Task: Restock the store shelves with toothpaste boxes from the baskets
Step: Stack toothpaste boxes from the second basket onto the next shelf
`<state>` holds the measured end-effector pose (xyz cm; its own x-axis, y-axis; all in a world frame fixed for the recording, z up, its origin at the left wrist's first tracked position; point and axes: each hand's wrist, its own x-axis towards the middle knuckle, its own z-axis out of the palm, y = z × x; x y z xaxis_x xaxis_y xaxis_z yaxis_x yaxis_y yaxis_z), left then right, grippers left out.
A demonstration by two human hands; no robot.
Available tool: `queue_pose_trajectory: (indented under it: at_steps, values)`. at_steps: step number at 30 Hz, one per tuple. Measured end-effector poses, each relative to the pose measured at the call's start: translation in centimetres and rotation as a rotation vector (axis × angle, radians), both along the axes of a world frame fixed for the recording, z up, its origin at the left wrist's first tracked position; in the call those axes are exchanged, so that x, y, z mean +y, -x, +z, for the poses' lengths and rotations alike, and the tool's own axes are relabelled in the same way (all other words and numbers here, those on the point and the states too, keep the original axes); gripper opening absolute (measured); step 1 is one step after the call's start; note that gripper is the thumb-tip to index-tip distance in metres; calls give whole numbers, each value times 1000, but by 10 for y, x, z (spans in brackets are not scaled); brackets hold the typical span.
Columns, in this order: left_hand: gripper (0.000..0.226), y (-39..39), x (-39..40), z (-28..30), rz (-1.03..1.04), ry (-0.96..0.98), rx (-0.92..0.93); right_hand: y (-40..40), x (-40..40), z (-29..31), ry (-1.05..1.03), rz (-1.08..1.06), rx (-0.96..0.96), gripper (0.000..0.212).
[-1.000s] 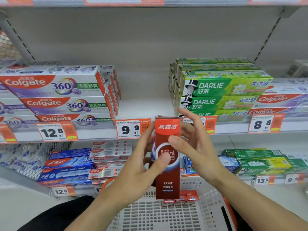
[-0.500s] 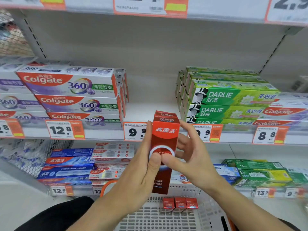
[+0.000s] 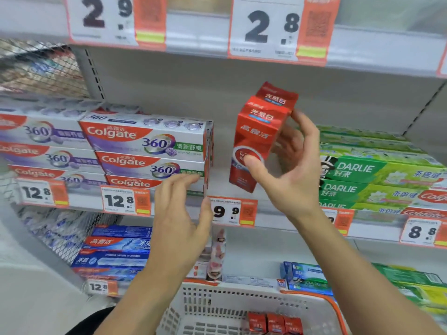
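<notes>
Toothpaste boxes [image 3: 260,139], two red ones held together, stand tilted in our right hand [image 3: 294,175], just above the 9.9 price tag [image 3: 233,211]. Our thumb presses the front face and the fingers [image 3: 306,131] curl round the back, so they grip the pair. Our left hand [image 3: 180,221] is left of that tag, its fingers straight and relaxed, holding nothing, the thumb touching the tag's edge. Below the tag we see the white basket [image 3: 217,308] with three more red boxes [image 3: 275,323] standing inside. Left of the tag lie Colgate 360 boxes [image 3: 145,151]; right of it, green Darlie boxes [image 3: 377,175].
</notes>
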<state>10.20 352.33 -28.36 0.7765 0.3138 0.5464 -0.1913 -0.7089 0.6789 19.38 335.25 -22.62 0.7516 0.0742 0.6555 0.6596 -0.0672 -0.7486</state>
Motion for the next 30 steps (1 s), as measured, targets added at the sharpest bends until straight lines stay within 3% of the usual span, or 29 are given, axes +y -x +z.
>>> queue_pose_trajectory:
  at_steps: [9, 13, 16, 20, 23, 30]
  values:
    - [40, -12, -4, -10, 72, -73, 30, -27, 21, -33, 280, 227, 293, 101]
    - [39, -13, -1, -13, 77, -73, 46, -29, 18, -24, 392, 293, 351, 93]
    - [34, -13, -3, -14, 67, -83, 44, -23, 18, -14, 558, 285, 362, 84]
    - [35, -12, -8, -19, 74, -130, 44, -14, 24, -18, 724, 173, 326, 96]
    - [39, -12, -12, -22, 115, -188, -2, -9, 26, -20, 787, 74, 328, 91]
    - [94, -22, -13, -26, 393, -265, 1, -12, 27, -27, 855, 198, 328, 90]
